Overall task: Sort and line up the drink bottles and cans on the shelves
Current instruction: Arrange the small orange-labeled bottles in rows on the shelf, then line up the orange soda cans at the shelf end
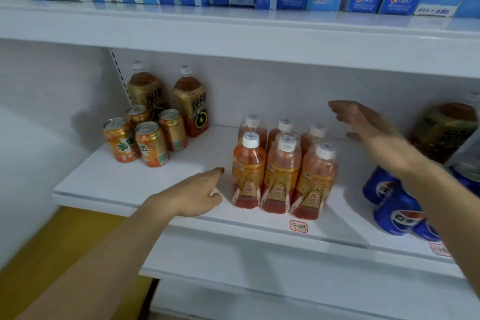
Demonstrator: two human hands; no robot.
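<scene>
Six orange bottles [283, 166] grouped mid-shelf [145, 184]. Left hand [197, 193] relaxed, fingers straight, beside them, holding nothing. Right hand [368, 125] spread, raised behind-right, blurred. Orange cans [145, 138] back-left.

Bare shelf [202, 148] is left between the orange cans [145, 138] and the six orange bottles [283, 166]; rightward, passage seems blocked by blue cans [392, 202].
</scene>
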